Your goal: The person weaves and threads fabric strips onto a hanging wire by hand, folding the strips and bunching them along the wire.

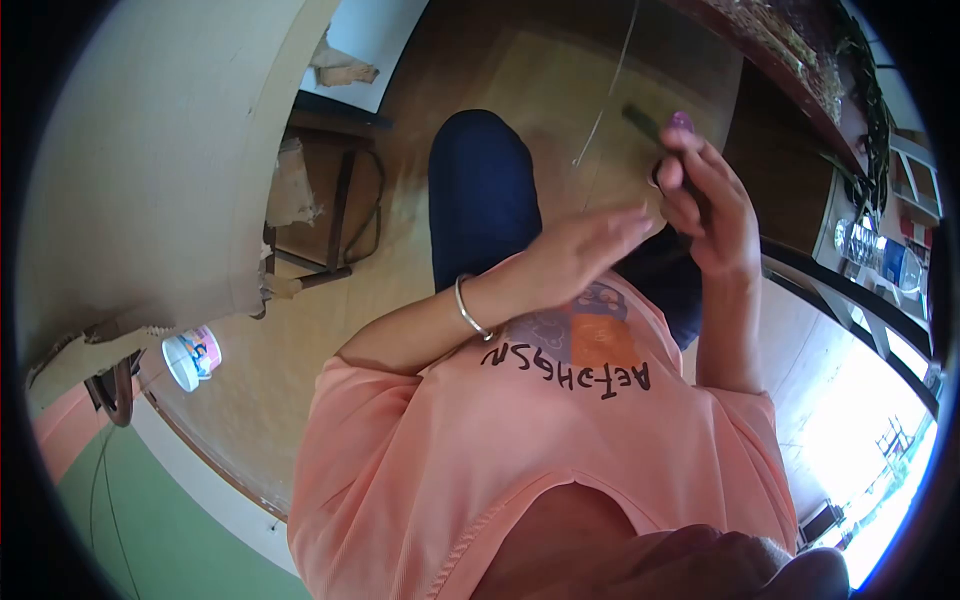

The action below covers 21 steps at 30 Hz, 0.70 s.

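My right hand (712,195) is raised with its fingers closed on a narrow dark green strip (642,122), blurred and perhaps a leaf. A small purple-pink spot (682,122) shows at the fingertips; I cannot tell whether it is a bud or a nail. Lower and to the left, my left hand (590,252) is stretched out, fingers extended side by side, with nothing visible in it. A silver bangle (468,308) circles that wrist. A thin white thread (603,112) runs down in front of the hands, apart from both.
A dark-trousered knee (482,190) juts forward over the brown floor (400,240). At left stand a large pale panel (160,170) with torn edges and a white printed tub (192,358). Green leaves (875,130) and a clear plastic bottle (880,255) are at right.
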Each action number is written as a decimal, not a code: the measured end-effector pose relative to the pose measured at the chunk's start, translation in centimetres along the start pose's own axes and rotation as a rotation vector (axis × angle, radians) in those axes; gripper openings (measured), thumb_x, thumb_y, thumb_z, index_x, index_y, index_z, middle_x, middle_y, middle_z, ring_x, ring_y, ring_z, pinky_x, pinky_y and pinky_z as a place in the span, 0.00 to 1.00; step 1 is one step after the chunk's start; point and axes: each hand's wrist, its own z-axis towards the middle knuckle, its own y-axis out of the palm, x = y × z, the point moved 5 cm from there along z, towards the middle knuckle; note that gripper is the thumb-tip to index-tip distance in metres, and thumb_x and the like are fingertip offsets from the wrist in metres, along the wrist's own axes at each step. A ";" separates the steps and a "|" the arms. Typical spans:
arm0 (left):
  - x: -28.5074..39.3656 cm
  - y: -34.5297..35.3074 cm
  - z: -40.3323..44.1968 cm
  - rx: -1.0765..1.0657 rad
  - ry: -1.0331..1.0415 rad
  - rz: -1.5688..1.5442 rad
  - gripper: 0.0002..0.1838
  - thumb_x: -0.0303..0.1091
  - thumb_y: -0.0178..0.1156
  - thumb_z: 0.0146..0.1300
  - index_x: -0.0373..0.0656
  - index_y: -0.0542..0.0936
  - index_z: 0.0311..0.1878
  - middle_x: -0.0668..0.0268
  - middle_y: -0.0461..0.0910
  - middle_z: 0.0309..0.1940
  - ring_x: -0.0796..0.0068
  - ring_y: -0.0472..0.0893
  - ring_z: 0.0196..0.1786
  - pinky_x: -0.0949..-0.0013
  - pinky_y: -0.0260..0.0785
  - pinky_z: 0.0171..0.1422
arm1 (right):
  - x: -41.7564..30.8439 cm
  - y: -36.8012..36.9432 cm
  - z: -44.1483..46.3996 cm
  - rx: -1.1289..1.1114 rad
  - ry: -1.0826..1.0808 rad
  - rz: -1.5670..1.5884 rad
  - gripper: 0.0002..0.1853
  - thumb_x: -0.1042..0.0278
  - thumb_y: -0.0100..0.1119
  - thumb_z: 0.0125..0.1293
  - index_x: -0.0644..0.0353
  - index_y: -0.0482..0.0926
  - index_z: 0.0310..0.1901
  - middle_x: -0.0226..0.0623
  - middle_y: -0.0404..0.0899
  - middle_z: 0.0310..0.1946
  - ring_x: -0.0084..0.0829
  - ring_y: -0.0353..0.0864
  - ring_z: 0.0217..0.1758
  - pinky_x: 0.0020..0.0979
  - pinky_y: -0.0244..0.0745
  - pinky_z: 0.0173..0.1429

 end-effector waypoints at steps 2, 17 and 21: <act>0.7 -1.1 1.3 0.092 0.065 -0.208 0.19 0.34 0.50 0.70 0.33 0.70 0.59 0.59 0.75 0.53 0.75 0.77 0.48 0.76 0.69 0.51 | 0.4 0.6 -1.6 -0.064 0.010 -0.026 0.12 0.72 0.45 0.70 0.66 0.72 0.51 0.38 0.79 0.31 0.14 0.63 0.21 0.12 0.50 0.19; 5.2 -0.3 -0.9 0.258 0.084 0.064 0.10 0.31 0.57 0.64 0.34 0.78 0.44 0.62 0.82 0.33 0.79 0.77 0.31 0.79 0.69 0.38 | -0.8 2.8 -2.9 0.218 -0.229 -0.830 0.07 0.76 0.52 0.65 0.66 0.74 0.44 0.38 0.80 0.35 0.23 0.75 0.36 0.19 0.68 0.44; 5.5 -0.5 -1.5 0.327 0.136 0.241 0.09 0.29 0.59 0.61 0.36 0.78 0.42 0.64 0.82 0.34 0.79 0.76 0.30 0.78 0.68 0.34 | 0.1 4.4 -2.4 0.269 -0.188 -0.699 0.06 0.77 0.52 0.64 0.65 0.74 0.43 0.36 0.79 0.34 0.23 0.75 0.36 0.19 0.68 0.43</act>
